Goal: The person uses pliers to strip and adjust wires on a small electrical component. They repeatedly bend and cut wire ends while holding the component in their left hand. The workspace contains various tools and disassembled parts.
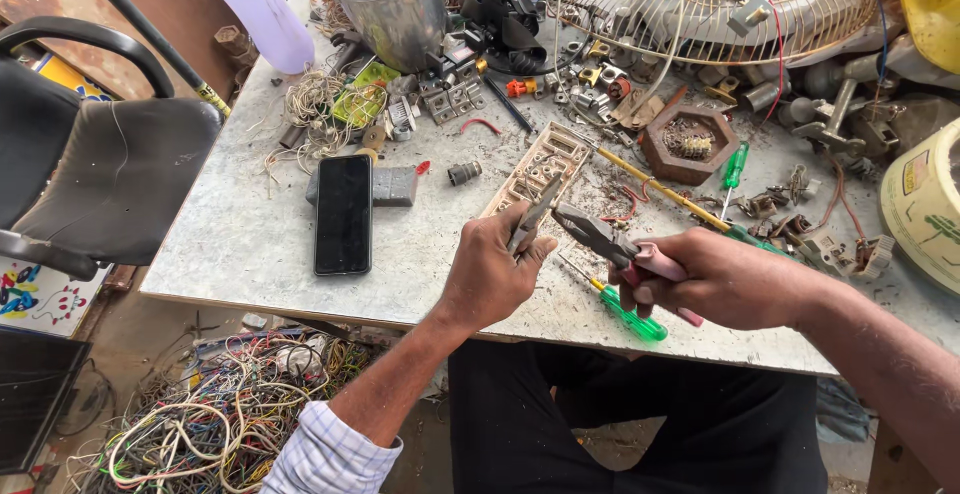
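Pliers and a metal strip over the workbench

I held pink-handled pliers (pixel 610 246) in my right hand (pixel 725 279), their grey jaws pointing left toward a thin grey metal strip (pixel 535 216) that stood tilted, pinched in my left hand (pixel 492 272).

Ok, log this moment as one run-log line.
left hand: holds small metal strip | right hand: grips pink-handled pliers, jaws near strip | green screwdriver under hands | phone on table
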